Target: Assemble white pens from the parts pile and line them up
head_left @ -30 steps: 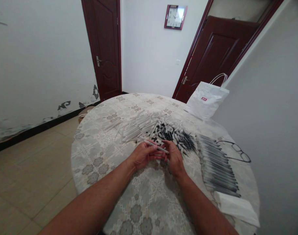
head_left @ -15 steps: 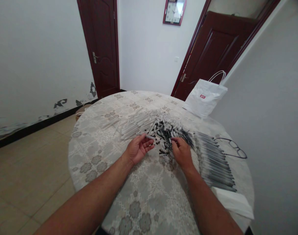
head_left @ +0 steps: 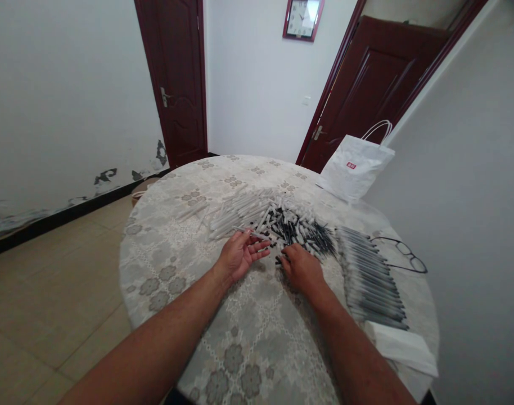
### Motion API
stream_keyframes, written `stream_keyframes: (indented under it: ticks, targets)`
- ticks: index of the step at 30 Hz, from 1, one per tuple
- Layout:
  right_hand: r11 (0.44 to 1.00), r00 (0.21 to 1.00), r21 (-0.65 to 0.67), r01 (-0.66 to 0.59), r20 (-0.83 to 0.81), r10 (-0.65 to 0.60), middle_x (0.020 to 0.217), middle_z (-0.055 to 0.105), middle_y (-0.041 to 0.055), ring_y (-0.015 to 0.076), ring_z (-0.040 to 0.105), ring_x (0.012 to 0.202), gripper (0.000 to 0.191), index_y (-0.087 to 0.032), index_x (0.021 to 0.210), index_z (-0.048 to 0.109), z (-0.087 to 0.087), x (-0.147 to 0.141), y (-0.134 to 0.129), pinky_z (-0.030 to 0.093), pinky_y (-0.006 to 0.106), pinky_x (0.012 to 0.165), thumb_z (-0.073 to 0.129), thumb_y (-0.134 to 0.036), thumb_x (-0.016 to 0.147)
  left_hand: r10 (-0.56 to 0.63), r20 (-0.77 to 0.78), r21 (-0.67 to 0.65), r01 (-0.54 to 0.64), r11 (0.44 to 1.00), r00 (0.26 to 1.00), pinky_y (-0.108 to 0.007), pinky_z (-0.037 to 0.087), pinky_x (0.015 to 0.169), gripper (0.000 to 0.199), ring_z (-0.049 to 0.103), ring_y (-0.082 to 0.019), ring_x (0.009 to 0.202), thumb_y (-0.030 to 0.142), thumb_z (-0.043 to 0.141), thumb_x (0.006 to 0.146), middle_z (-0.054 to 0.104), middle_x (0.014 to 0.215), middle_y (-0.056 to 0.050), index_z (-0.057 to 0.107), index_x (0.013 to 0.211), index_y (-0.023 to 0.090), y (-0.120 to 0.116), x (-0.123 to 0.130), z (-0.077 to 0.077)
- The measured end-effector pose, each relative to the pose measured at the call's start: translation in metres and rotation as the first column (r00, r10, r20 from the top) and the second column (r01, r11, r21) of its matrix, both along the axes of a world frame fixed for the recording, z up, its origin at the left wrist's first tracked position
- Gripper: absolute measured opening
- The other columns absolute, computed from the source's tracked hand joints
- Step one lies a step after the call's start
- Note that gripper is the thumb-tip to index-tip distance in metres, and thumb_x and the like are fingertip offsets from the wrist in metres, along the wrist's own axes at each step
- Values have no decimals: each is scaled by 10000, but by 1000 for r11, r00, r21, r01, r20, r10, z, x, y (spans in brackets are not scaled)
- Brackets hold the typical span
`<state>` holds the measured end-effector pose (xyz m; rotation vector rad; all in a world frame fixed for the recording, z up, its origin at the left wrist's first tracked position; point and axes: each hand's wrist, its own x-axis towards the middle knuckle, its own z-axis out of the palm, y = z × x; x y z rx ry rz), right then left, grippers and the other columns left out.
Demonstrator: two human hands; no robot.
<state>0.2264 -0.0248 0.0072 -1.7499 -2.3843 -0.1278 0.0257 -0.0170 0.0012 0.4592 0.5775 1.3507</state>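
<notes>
My left hand point(head_left: 241, 254), palm up, pinches a thin pale pen tube point(head_left: 257, 234) between thumb and index finger, its other fingers loosely spread. My right hand point(head_left: 300, 264) reaches down, fingers drawn together, at the near edge of a heap of small black and white parts point(head_left: 288, 228); whatever lies in its fingertips is too small to make out. Behind my left hand lies a pile of translucent white tubes point(head_left: 240, 211). To the right, a row of grey pens point(head_left: 373, 275) lies side by side.
Eyeglasses point(head_left: 404, 256) lie right of the pen row, with a folded white packet point(head_left: 402, 349) nearer me. At the back right of the round, cloth-covered table point(head_left: 235, 349) stands a white paper bag point(head_left: 354, 169). A few loose tubes point(head_left: 193, 211) lie at the left.
My right hand has moved left and slightly nearer me, to the near edge of the heap of small parts. My left hand has hardly moved and keeps its tube.
</notes>
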Motion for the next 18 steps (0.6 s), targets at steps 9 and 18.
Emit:
stream_keyframes:
  ticks: [9,18]
  targets:
    - [999,997,-43,-5,79,8,1045,599,48,159,611,836,253,-248,1011,673,0,-14,0,349,257,640,449,-367,1004,37,-33,33,-36,999,999,-494,606,775,287,745,-304,894,288,719,841,677,854,-32,478,972,203,0,1,-2]
    - [993,996,-118,0,85,10,1081,586,50,154,627,851,226,-234,1003,667,3,-20,6,365,252,654,471,-346,993,8,-79,16,-7,1000,997,-430,622,737,348,747,-273,858,243,774,783,688,909,-64,484,969,192,-2,4,-1]
